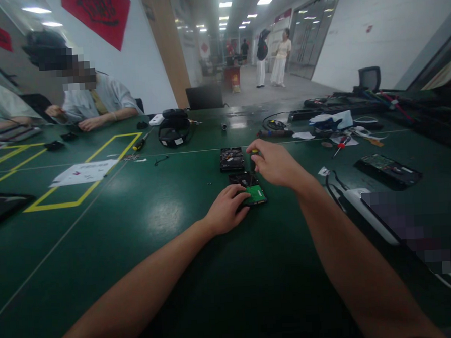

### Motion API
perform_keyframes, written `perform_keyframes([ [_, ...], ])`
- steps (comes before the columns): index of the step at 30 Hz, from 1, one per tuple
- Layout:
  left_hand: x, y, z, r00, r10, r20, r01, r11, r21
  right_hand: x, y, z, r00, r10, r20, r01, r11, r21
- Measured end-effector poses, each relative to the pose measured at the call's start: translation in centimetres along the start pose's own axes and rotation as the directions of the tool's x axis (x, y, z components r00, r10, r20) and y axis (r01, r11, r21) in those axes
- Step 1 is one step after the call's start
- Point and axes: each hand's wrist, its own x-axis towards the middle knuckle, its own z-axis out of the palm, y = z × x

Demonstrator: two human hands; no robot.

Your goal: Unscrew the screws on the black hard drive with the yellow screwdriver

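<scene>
A hard drive (255,193) with a green circuit board lies on the table in front of me. My left hand (227,208) grips it from the left, with fingers over its top and the thumb along the near edge. Above its far right corner, my right hand (276,161) is closed around an upright screwdriver (255,151) with a yellow and black handle. The screwdriver's tip is too small to make out. Just behind sits a second hard drive (231,159), black and apart from both hands.
To the right lie another drive (388,170), a white power strip (369,217) and a red screwdriver (340,146). A black headband (174,131) and a paper sheet (84,173) lie to the left. A co-worker (101,100) sits across the table at the far left.
</scene>
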Motion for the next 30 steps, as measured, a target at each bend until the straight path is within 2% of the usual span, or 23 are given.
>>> perform_keyframes([
  [6, -0.04, -0.08, -0.03, 1.0, -0.005, 0.013, 0.005, 1.0, 0.006, 0.11, -0.02, -0.2, 0.997, -0.032, -0.076, 0.026, 0.997, -0.07],
  [19, 0.03, 0.13, -0.24, 1.0, -0.009, 0.014, 0.009, 1.0, 0.0, -0.13, -0.58, -0.54, 0.995, -0.098, 0.012, 0.097, 0.995, 0.008],
  [23, -0.04, -0.03, -0.04, 1.0, -0.008, 0.014, 0.008, 1.0, 0.011, -0.12, -0.41, -0.47, 0.998, -0.058, 0.0, 0.058, 0.998, 0.03],
  [27, -0.05, -0.06, -0.03, 1.0, -0.005, 0.015, 0.004, 1.0, 0.012, -0.06, -0.3, -0.32, 0.998, -0.021, -0.064, 0.02, 1.0, -0.013],
  [30, -0.03, 0.05, -0.1, 1.0, -0.012, 0.016, 0.012, 1.0, 0.006, -0.07, -0.37, -0.43, 0.998, -0.029, -0.056, 0.027, 0.999, -0.033],
])
